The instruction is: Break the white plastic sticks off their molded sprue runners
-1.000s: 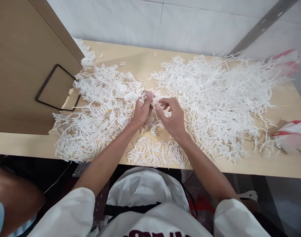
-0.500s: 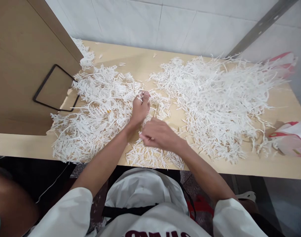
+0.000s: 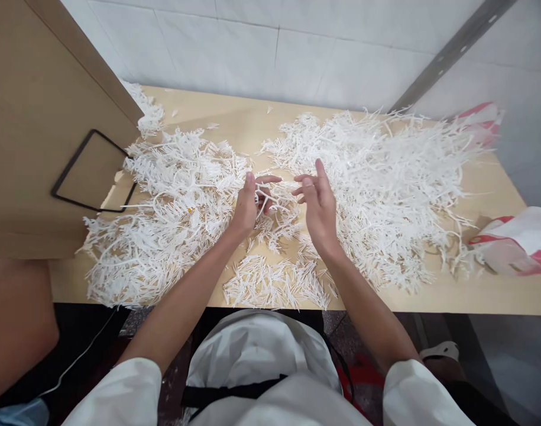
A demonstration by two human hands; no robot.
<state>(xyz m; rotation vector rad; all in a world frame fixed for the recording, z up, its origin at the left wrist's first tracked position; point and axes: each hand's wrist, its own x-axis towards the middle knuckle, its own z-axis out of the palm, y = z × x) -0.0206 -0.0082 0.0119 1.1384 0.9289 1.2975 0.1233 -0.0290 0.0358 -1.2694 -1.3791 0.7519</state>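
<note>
My left hand [image 3: 246,208] is closed on a white branched plastic-like strand [image 3: 274,202], which sticks out to the right between thumb and fingers. Facing it, my right hand [image 3: 320,208] is open, with its fingers spread and nothing visible in them. Beneath and between the hands lies a small heap of white bits [image 3: 277,228]. To the left is a loose pile of thin white pieces [image 3: 172,236]. A bigger pile of longer white branched strands [image 3: 385,177] spreads out on the right. Short white sticks [image 3: 270,283] lie near the table's front edge.
A large cardboard box [image 3: 35,177] with a black rectangular outline stands at the left of the wooden table [image 3: 235,105]. Red-and-white plastic bags [image 3: 518,239] lie at the right. A tiled wall [image 3: 235,50] closes the back. Another person's bare limb [image 3: 19,325] shows at lower left.
My right hand has opened and moved up and right, away from the front heap. My left hand's fingers have spread somewhat, showing the strand more. The view has shifted slightly.
</note>
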